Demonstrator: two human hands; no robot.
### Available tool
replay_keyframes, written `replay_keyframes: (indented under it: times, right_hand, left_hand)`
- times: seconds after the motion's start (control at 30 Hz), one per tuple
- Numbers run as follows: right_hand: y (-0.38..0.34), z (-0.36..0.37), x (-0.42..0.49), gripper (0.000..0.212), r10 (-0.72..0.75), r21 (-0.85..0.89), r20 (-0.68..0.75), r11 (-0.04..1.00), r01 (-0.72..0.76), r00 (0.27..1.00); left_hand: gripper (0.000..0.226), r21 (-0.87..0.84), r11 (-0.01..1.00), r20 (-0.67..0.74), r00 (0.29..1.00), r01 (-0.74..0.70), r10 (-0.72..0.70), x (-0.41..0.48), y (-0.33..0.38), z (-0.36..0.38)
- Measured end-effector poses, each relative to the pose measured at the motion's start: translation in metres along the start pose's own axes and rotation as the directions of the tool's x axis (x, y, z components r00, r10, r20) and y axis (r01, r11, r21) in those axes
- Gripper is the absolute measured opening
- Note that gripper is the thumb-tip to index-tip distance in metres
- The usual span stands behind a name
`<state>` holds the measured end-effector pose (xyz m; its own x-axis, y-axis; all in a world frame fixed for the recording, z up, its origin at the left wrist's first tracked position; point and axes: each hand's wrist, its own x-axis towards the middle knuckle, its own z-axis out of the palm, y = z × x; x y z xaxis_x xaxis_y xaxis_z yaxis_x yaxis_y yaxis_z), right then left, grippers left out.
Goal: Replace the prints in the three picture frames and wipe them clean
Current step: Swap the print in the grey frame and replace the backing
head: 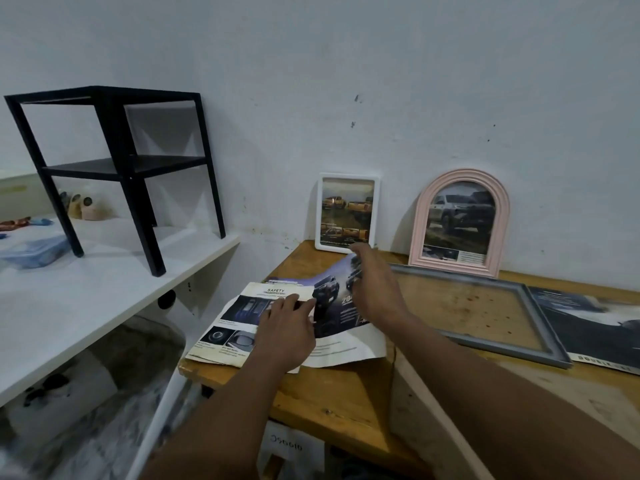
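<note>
Truck print (329, 292), right hand (374, 289) gripping edge, left hand (287, 327) pressing flat

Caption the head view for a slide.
Left hand presses the brochure stack while right hand grips a curled car print beside the empty grey frame on the wooden table.

Black stand (121, 166) on white shelf (114, 275), plastic container (34, 252)

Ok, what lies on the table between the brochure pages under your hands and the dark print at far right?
The grey frame, lying flat on the wooden table with no print in it, as the head view shows.
</note>
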<state>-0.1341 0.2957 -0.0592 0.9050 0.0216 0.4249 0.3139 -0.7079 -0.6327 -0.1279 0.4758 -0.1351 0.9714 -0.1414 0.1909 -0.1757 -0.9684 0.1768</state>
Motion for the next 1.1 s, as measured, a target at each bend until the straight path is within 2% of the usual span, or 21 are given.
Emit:
replay_keyframes:
  times: [0.07,0.27,0.37,0.43,0.53,0.67,0.83,0.97,1.1]
  right_hand:
    - [0.010,-0.022,0.006,0.066,0.044,-0.033,-0.013,0.998,-0.045,0.999]
    - [0.062,-0.105,0.010,0.044,0.162,-0.096,-0.069,0.981,-0.168,0.984]
    - [0.093,-0.143,0.003,0.045,0.245,-0.090,-0.080,0.964,-0.252,0.966]
    - [0.116,-0.163,-0.001,0.045,0.285,-0.107,-0.087,0.950,-0.293,0.955]
    - [0.148,-0.187,-0.006,0.039,0.333,-0.141,-0.114,0.927,-0.347,0.936]
    - [0.185,-0.204,-0.011,0.032,0.386,-0.196,-0.159,0.890,-0.412,0.909]
    - [0.212,-0.189,-0.010,0.027,0.393,-0.198,-0.156,0.887,-0.418,0.906]
    - [0.224,-0.173,-0.008,0.025,0.384,-0.186,-0.116,0.897,-0.400,0.916]
    - [0.228,-0.161,-0.005,0.021,0.308,-0.332,-0.069,0.890,-0.313,0.949]
  left_hand:
    - [0.048,0.011,1.000,0.029,1.000,0.004,-0.004,0.003,0.006,0.000]
    - [0.047,0.073,0.997,0.073,0.997,-0.010,0.005,0.014,0.036,-0.003]
    - [0.042,0.085,0.996,0.064,0.998,-0.006,0.000,0.022,0.054,-0.004]
    - [0.038,0.078,0.996,0.044,0.998,-0.043,0.040,0.028,0.071,-0.009]
    - [0.043,-0.037,0.987,0.035,0.987,-0.157,0.158,0.037,0.105,-0.015]
    - [0.049,-0.152,0.947,0.102,0.949,-0.283,0.300,0.052,0.146,-0.013]
    - [0.043,-0.057,0.951,0.209,0.928,-0.304,0.309,0.077,0.171,0.002]
    - [0.033,0.051,0.949,0.115,0.945,-0.313,0.305,0.084,0.168,0.012]
    - [0.030,0.055,0.958,0.049,0.959,-0.280,0.278,0.087,0.158,0.012]
